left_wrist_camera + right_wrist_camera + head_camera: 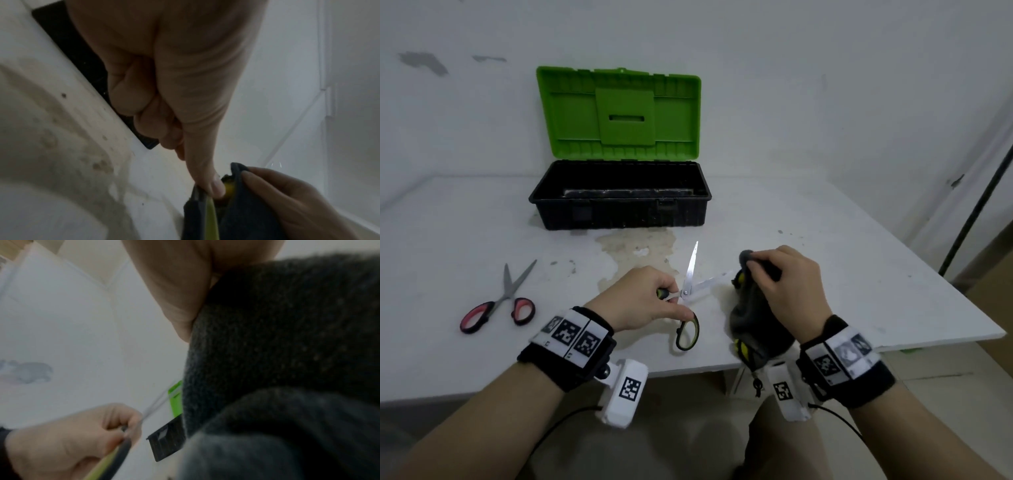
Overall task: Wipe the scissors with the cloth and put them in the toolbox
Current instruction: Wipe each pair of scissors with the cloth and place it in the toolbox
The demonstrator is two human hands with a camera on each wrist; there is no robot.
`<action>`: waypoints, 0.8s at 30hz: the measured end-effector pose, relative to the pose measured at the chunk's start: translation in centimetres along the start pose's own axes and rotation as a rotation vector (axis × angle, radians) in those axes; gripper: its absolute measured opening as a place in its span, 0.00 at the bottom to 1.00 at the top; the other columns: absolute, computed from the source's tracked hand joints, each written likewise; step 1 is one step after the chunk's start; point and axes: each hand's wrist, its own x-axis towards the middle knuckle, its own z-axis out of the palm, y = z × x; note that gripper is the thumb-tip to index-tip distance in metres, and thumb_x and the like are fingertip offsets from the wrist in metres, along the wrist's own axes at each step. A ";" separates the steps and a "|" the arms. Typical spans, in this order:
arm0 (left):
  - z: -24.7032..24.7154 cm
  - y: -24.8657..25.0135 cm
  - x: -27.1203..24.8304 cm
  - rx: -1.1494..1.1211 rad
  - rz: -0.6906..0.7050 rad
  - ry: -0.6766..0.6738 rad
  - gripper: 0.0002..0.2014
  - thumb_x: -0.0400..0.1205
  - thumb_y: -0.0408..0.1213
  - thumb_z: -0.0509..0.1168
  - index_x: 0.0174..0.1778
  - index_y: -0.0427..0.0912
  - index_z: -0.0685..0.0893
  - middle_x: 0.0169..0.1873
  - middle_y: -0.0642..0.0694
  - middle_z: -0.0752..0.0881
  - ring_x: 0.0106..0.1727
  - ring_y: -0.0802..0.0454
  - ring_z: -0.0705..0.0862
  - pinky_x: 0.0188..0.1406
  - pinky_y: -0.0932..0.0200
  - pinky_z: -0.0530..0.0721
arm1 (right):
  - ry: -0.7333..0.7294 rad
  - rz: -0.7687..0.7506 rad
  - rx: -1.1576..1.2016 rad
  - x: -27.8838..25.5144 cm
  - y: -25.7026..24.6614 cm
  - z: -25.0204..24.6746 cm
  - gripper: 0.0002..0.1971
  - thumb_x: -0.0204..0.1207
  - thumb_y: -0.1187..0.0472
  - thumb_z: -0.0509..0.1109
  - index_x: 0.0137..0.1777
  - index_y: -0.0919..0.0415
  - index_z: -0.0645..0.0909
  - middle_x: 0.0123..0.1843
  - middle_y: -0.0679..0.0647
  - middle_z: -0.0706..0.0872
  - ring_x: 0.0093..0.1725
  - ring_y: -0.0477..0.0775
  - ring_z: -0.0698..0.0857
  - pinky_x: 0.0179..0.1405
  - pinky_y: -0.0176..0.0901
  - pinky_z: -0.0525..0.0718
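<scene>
Green-and-black-handled scissors [691, 270] are spread open just above the white table [825, 233], in front of the toolbox. My left hand [671, 298] pinches them at the handle near the pivot, and one handle loop [688, 334] hangs below the fingers. My right hand [787, 277] grips a dark grey cloth [753, 318] wrapped over the right-hand blade, hiding its tip. The left wrist view shows my thumb [213, 186] on the handle [211, 216] beside the cloth [242, 211]. The cloth [287, 353] fills most of the right wrist view.
The black toolbox [619, 212] stands open at the back of the table, its green lid [619, 113] upright against the wall. Red-handled scissors [510, 289] lie on the table at the left. A dark pole [976, 205] leans at the right, beyond the table's edge.
</scene>
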 end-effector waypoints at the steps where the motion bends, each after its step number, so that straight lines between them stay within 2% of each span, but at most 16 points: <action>1: -0.5 0.0 -0.1 0.045 -0.006 -0.024 0.18 0.69 0.56 0.80 0.34 0.45 0.86 0.32 0.50 0.82 0.35 0.54 0.78 0.38 0.59 0.76 | 0.013 -0.018 0.011 0.1 -0.3 -0.6 0.05 0.75 0.61 0.74 0.49 0.56 0.90 0.42 0.47 0.86 0.42 0.46 0.83 0.44 0.19 0.72; 3: -1.4 0.3 -0.2 0.133 -0.017 -0.097 0.19 0.70 0.58 0.79 0.36 0.45 0.86 0.30 0.53 0.80 0.32 0.56 0.77 0.35 0.60 0.75 | -0.001 -0.086 0.044 0.0 -1.6 -1.5 0.06 0.74 0.62 0.75 0.49 0.55 0.89 0.43 0.46 0.87 0.42 0.42 0.83 0.46 0.17 0.72; 6: -2.4 0.6 -0.2 0.169 -0.046 -0.227 0.18 0.69 0.61 0.79 0.32 0.50 0.84 0.26 0.56 0.79 0.25 0.62 0.75 0.30 0.63 0.72 | -0.151 -0.262 0.067 -0.4 -3.6 -1.6 0.08 0.73 0.63 0.76 0.51 0.55 0.89 0.43 0.46 0.87 0.42 0.41 0.83 0.46 0.21 0.74; 9: -2.4 0.8 0.0 0.152 -0.036 -0.317 0.20 0.67 0.62 0.79 0.31 0.49 0.83 0.24 0.52 0.77 0.24 0.55 0.74 0.30 0.57 0.73 | -0.335 -0.375 0.086 -1.2 -4.6 -0.1 0.08 0.73 0.60 0.76 0.52 0.56 0.90 0.43 0.48 0.87 0.42 0.44 0.84 0.46 0.27 0.77; 13: -1.5 0.9 0.1 0.184 0.006 -0.322 0.17 0.67 0.59 0.80 0.30 0.53 0.83 0.26 0.52 0.77 0.26 0.56 0.74 0.31 0.58 0.72 | -0.532 -0.388 0.068 -2.4 -4.5 1.8 0.09 0.78 0.53 0.71 0.55 0.51 0.88 0.45 0.48 0.82 0.43 0.46 0.83 0.43 0.44 0.83; 16: -0.8 0.7 0.1 0.238 0.067 -0.286 0.17 0.69 0.57 0.81 0.29 0.53 0.81 0.28 0.53 0.78 0.31 0.55 0.75 0.34 0.56 0.73 | -0.538 -0.364 0.025 -2.6 -4.3 2.5 0.09 0.79 0.52 0.69 0.55 0.51 0.88 0.44 0.50 0.81 0.42 0.51 0.83 0.41 0.52 0.83; 20: -0.8 0.6 0.2 0.250 0.122 -0.259 0.22 0.69 0.57 0.80 0.26 0.49 0.76 0.26 0.53 0.75 0.30 0.55 0.73 0.33 0.56 0.71 | -0.416 -0.260 -0.014 -1.4 -3.5 2.6 0.07 0.78 0.58 0.71 0.51 0.55 0.90 0.43 0.50 0.83 0.41 0.51 0.83 0.43 0.45 0.82; 24: -0.8 0.3 0.3 0.207 0.124 -0.296 0.22 0.68 0.59 0.80 0.27 0.48 0.78 0.27 0.51 0.77 0.31 0.53 0.75 0.36 0.54 0.73 | -0.250 -0.042 -0.055 1.1 -1.9 1.7 0.06 0.77 0.59 0.72 0.49 0.57 0.91 0.40 0.49 0.82 0.41 0.51 0.82 0.38 0.26 0.69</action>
